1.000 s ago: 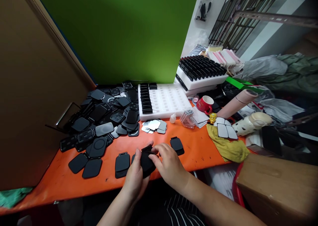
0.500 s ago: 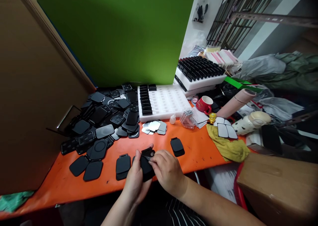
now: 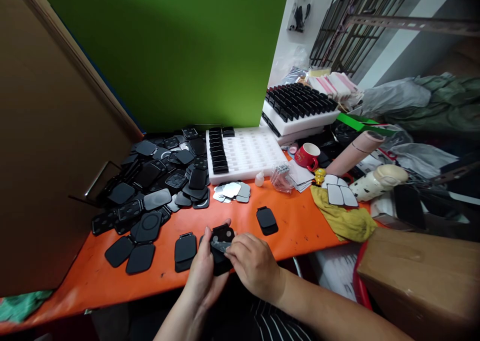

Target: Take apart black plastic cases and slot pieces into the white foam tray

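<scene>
My left hand (image 3: 204,276) grips a black plastic case (image 3: 221,246) from the left, just above the front edge of the orange table (image 3: 300,226). My right hand (image 3: 252,264) is closed on the case from the right, its fingertips pinching a thin silvery strip (image 3: 220,244) across the case's face. Two more black cases lie on the table nearby, one to the left (image 3: 185,250) and one to the right (image 3: 266,219).
A big heap of black cases (image 3: 157,181) covers the table's left. Behind stand a white foam tray (image 3: 245,153) partly filled with black parts, small mirrors (image 3: 232,190), a red mug (image 3: 306,156), a yellow cloth (image 3: 345,218) and a cardboard box (image 3: 416,276).
The case has been turned in my hands so its inner face shows, and my right fingers have come down onto the silvery strip on it. Both hands drew slightly nearer.
</scene>
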Demonstrator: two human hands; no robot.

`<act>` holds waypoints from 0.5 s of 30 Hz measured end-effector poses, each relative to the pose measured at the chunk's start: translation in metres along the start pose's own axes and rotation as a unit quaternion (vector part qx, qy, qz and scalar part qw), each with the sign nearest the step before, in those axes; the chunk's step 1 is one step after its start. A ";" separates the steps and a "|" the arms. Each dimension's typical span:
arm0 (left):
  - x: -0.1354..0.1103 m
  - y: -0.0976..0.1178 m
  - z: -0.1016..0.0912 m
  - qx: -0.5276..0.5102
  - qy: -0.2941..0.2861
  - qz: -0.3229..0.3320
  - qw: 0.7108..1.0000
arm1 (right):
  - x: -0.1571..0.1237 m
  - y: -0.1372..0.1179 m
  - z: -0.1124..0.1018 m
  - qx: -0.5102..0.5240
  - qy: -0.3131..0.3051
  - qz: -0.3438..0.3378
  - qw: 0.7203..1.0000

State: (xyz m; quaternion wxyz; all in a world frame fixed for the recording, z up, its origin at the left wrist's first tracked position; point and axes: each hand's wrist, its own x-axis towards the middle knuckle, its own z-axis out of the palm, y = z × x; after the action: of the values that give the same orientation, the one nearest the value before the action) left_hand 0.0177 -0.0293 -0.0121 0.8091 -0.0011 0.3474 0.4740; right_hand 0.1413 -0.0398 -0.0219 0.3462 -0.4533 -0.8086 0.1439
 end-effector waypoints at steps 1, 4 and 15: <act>0.000 0.000 0.000 0.002 0.001 -0.001 1.000 | -0.001 0.000 0.000 0.000 -0.002 -0.004 1.000; 0.000 -0.001 -0.001 0.006 0.002 0.003 1.000 | -0.004 0.001 0.000 -0.003 -0.010 -0.015 1.000; -0.002 -0.002 -0.003 -0.010 0.014 -0.005 1.000 | -0.012 -0.002 -0.001 0.008 -0.024 -0.040 0.999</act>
State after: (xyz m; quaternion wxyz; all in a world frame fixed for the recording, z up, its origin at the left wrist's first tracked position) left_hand 0.0169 -0.0330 -0.0142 0.8066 -0.0172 0.3537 0.4732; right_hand 0.1450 -0.0507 -0.0251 0.3362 -0.4146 -0.8327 0.1472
